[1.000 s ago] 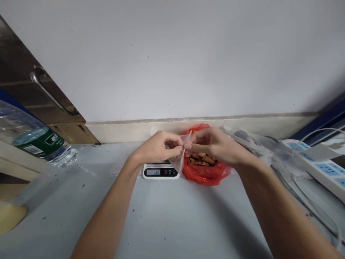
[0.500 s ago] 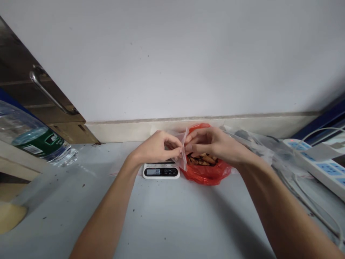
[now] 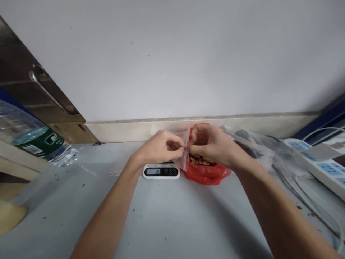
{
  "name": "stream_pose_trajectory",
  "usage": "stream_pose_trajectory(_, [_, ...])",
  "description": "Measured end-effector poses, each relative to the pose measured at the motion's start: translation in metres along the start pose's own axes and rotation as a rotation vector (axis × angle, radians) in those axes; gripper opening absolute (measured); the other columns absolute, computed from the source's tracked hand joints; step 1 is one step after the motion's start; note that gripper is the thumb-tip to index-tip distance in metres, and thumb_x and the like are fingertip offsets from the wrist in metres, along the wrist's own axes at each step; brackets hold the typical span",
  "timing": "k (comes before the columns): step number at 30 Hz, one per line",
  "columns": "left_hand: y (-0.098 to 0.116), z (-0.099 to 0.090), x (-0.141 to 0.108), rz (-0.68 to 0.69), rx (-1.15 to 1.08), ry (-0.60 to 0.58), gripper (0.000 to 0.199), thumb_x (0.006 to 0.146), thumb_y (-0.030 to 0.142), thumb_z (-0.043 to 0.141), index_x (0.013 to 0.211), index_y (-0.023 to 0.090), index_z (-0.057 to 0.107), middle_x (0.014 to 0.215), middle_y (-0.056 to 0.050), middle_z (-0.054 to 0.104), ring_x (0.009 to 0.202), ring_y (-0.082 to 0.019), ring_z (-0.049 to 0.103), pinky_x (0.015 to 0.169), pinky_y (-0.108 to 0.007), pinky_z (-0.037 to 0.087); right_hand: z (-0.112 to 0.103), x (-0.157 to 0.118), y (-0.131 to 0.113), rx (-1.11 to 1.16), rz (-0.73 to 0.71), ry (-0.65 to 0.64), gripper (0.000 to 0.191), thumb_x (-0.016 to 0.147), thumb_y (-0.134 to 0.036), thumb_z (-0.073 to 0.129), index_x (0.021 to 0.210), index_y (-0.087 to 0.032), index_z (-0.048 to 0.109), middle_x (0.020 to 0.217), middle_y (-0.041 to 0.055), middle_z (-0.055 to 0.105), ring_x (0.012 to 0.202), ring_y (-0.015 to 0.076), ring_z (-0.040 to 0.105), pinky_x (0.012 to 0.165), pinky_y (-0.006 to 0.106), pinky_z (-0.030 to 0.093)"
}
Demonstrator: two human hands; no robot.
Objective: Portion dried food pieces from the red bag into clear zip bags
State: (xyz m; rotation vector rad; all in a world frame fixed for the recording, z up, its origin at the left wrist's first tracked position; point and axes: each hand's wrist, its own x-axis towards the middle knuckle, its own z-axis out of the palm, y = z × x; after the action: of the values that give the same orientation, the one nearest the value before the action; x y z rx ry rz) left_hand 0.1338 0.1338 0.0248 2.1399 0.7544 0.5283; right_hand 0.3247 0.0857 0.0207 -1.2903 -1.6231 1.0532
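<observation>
The left hand's (image 3: 161,147) fingers grasp the clear bag (image 3: 184,162) beside the red bag (image 3: 206,176); the right hand's (image 3: 215,144) hold cannot be determined. Slack fingers could drop the clear bag; downward pressure could skew the scale (image 3: 161,172).

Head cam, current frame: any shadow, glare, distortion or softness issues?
Head view: soft shadow on the tabletop, from near the red bag toward bottom right; glints on the bottle; power strip perhaps stretched by a wide lens; button captions on the scale too small to read.
</observation>
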Motion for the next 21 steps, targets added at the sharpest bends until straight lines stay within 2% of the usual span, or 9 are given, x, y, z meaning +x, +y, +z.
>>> stream_pose_trajectory(4, [0.001,0.0,0.001,0.003,-0.03,0.051,0.013,0.069,0.02,0.057,0.064,0.016,0.068,0.06,0.002,0.062,0.059,-0.011,0.054,0.056,-0.021,0.042,0.003,0.003,-0.003,-0.122,-0.006,0.056,0.016,0.063,-0.025,0.062,0.069,-0.024,0.047,0.065,-0.0052,0.056,0.061,0.0132,0.052,0.056,0.027,0.039])
stream_pose_trajectory(6, [0.0,-0.005,0.0,0.001,-0.025,0.098,0.013,0.068,0.021,0.058,0.062,0.017,0.069,0.059,0.001,0.063,0.058,-0.011,0.054,0.055,-0.022,0.042,0.001,0.004,-0.007,-0.259,0.039,0.144,0.021,0.062,-0.022,0.064,0.064,-0.024,0.044,0.059,-0.0073,0.05,0.057,0.0113,0.046,0.054,0.026,0.036])
stream_pose_trajectory(8, [-0.003,-0.013,-0.002,0.009,-0.023,0.196,0.012,0.067,0.021,0.06,0.061,0.017,0.069,0.059,0.0,0.065,0.057,-0.012,0.056,0.056,-0.022,0.044,-0.004,0.004,-0.01,-0.41,0.122,0.277,0.028,0.064,-0.022,0.068,0.059,-0.025,0.041,0.054,-0.0081,0.045,0.054,0.0108,0.042,0.053,0.026,0.033])
stream_pose_trajectory(10, [-0.005,-0.018,-0.004,0.025,-0.026,0.289,0.011,0.068,0.022,0.061,0.061,0.017,0.068,0.06,0.0,0.066,0.058,-0.012,0.058,0.057,-0.023,0.046,-0.009,0.001,-0.013,-0.49,0.152,0.389,0.025,0.067,-0.023,0.068,0.06,-0.024,0.043,0.055,-0.0061,0.05,0.055,0.0129,0.047,0.054,0.027,0.034])
stream_pose_trajectory(12, [-0.006,-0.019,-0.004,0.04,-0.021,0.311,0.011,0.07,0.022,0.062,0.062,0.017,0.068,0.062,0.0,0.067,0.06,-0.012,0.06,0.06,-0.023,0.048,-0.01,-0.001,-0.016,-0.485,0.051,0.437,0.013,0.07,-0.021,0.064,0.065,-0.023,0.052,0.066,-0.0017,0.062,0.065,0.0165,0.057,0.06,0.028,0.04])
stream_pose_trajectory(14, [-0.003,-0.014,-0.004,0.068,-0.009,0.29,0.011,0.072,0.021,0.061,0.065,0.017,0.068,0.064,0.0,0.068,0.061,-0.012,0.06,0.061,-0.023,0.048,-0.006,-0.004,-0.019,-0.47,-0.105,0.401,0.005,0.071,-0.017,0.059,0.07,-0.022,0.061,0.082,0.0022,0.07,0.079,0.0192,0.064,0.07,0.03,0.046])
stream_pose_trajectory(16, [0.001,-0.006,-0.002,0.118,0.008,0.268,0.013,0.076,0.02,0.059,0.067,0.017,0.068,0.065,0.001,0.067,0.061,-0.011,0.059,0.061,-0.022,0.048,0.0,-0.005,-0.022,-0.518,-0.157,0.298,0.013,0.073,-0.015,0.056,0.07,-0.021,0.067,0.088,0.0038,0.072,0.084,0.0197,0.065,0.074,0.029,0.047])
stream_pose_trajectory(19, [0.007,0.004,0.001,0.21,0.031,0.268,0.016,0.083,0.019,0.057,0.07,0.018,0.067,0.066,0.002,0.067,0.063,-0.011,0.06,0.062,-0.021,0.048,0.006,-0.005,-0.022,-0.647,-0.016,0.139,0.021,0.073,-0.009,0.053,0.072,-0.02,0.071,0.079,0.0039,0.071,0.074,0.0178,0.063,0.065,0.027,0.044])
stream_pose_trajectory(21, [0.005,0.005,0.004,0.235,0.052,0.353,0.016,0.088,0.021,0.058,0.076,0.019,0.067,0.074,0.001,0.071,0.071,-0.013,0.064,0.068,-0.022,0.051,0.003,-0.006,-0.019,-0.685,0.032,0.102,0.03,0.071,-0.007,0.056,0.092,-0.02,0.074,0.077,0.0021,0.07,0.068,0.0166,0.06,0.059,0.025,0.041])
